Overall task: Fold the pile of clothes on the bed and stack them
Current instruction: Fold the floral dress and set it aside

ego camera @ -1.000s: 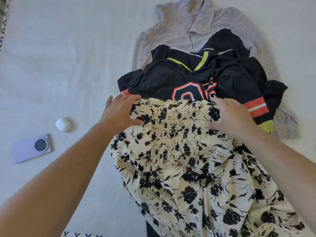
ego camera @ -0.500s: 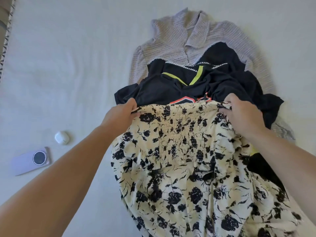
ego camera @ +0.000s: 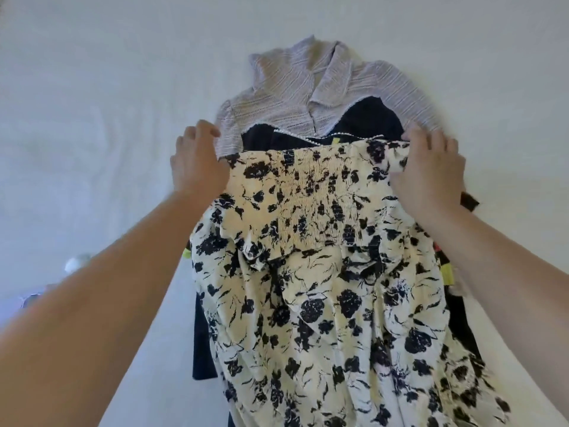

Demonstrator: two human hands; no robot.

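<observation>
A cream dress with a black flower print (ego camera: 323, 272) hangs spread out in front of me, its smocked top edge uppermost. My left hand (ego camera: 197, 163) grips the left top corner and my right hand (ego camera: 428, 171) grips the right top corner. Behind the dress a black jersey (ego camera: 369, 121) with yellow-green and orange trim lies on the white bed (ego camera: 92, 118), mostly hidden. Under the jersey lies a grey striped collared top (ego camera: 295, 87), its collar and shoulders showing.
A small white earbud case (ego camera: 74, 263) sits at the left, partly behind my left forearm. A phone (ego camera: 29, 298) peeks out below it. Dark fabric (ego camera: 203, 349) shows under the dress at the lower left.
Both hands have lifted the dress's top edge up and away from me, so it now covers most of the black jersey. The view has shifted and my left arm hides most of the phone.
</observation>
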